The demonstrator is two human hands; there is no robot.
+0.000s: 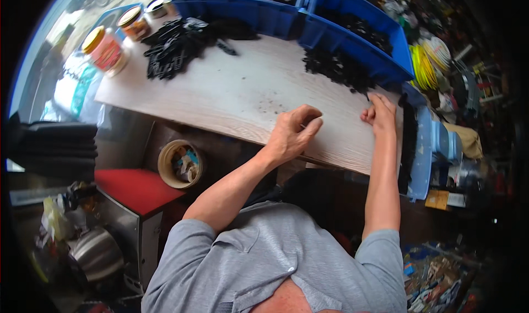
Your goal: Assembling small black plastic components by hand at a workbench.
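Beside the blue bin (352, 50): a loose pile of small black pieces (333, 68) was spread on the table (220, 92).
Right hand (380, 112): its fingers were part-curled at the pile's near edge; whether anything was held could not be told.
Left hand (296, 130): its fingers were bent, the thumb set apart, and nothing was seen held.
Pile's risk: pieces could be spilled off the table's right end by a wide sweep.
Dark specks (270, 102): pieces could be dirtied if dragged across them.
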